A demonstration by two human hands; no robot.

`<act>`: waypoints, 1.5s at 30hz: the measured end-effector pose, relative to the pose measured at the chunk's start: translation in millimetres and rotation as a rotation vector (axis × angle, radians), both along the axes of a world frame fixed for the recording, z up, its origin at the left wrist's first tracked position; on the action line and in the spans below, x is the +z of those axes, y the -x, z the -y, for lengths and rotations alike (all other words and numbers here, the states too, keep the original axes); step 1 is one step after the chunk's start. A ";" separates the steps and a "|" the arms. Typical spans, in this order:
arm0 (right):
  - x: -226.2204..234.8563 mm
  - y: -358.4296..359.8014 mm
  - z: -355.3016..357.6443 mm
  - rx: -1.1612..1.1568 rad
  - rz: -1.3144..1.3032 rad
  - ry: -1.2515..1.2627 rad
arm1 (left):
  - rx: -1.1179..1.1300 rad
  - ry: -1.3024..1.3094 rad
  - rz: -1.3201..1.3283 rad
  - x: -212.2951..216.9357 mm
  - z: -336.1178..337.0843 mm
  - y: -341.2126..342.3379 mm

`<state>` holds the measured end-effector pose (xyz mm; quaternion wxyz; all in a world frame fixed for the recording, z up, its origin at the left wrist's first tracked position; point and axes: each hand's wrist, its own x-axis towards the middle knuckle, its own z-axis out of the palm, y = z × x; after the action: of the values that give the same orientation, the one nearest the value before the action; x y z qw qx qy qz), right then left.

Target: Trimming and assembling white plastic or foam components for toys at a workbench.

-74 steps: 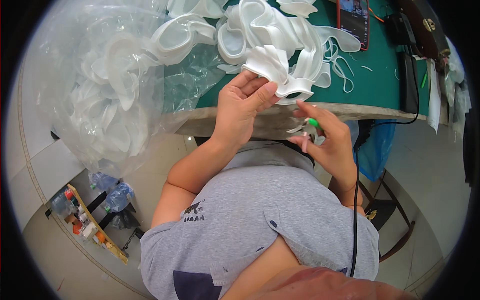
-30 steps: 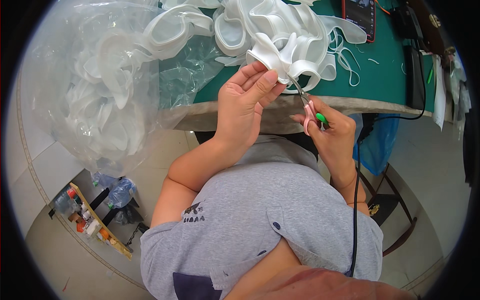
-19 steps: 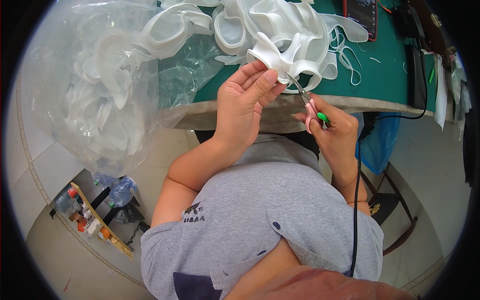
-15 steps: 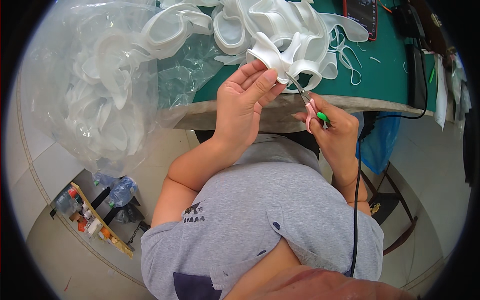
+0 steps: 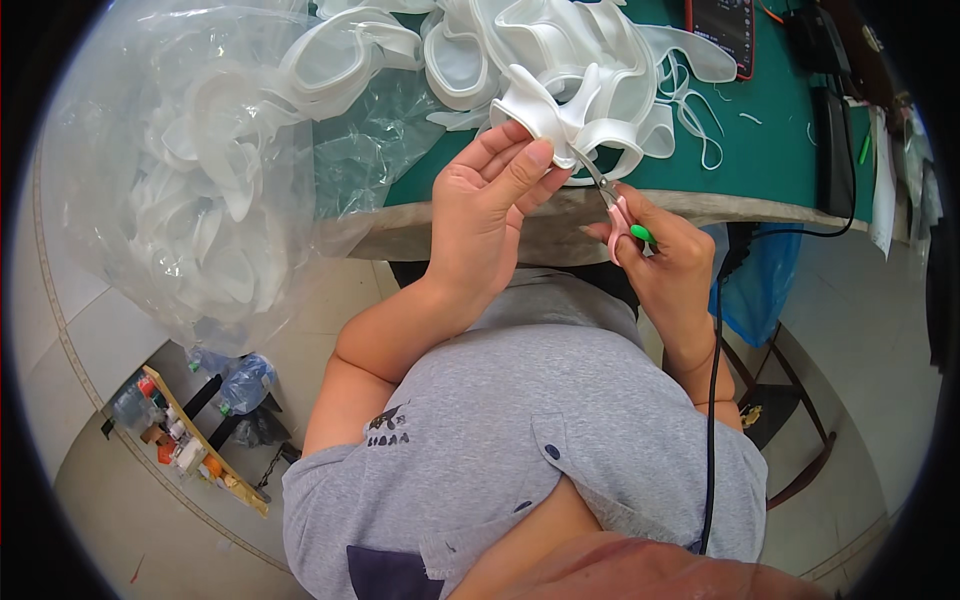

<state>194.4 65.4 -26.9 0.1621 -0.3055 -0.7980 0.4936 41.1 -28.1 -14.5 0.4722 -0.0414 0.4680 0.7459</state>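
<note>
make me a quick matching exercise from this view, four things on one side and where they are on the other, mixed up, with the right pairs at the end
Column one
1. scissors
2. phone
3. blue plastic bag
4. clear plastic bag

Column two
A. hanging lower than the tabletop, on the right
B. at the left, with white pieces inside
C. in the right hand
D. lying on the green tabletop, near the top of the picture

Right pairs: 1-C, 2-D, 3-A, 4-B
</note>
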 end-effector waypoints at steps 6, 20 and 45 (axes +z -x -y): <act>1.8 3.4 4.1 -0.041 -0.017 0.001 | 0.008 0.002 0.002 2.9 -0.3 -0.9; -1.4 5.2 11.3 -0.050 -0.053 0.111 | 0.033 -0.007 -0.012 -0.1 -2.1 -5.6; 28.5 -9.5 -11.6 0.039 0.114 0.498 | 0.086 -0.016 -0.239 -9.8 0.3 -9.1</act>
<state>203.9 77.0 1.6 0.0271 -0.3481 -0.6655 0.6597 50.2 -28.4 -24.3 0.3808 0.0315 0.5130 0.7686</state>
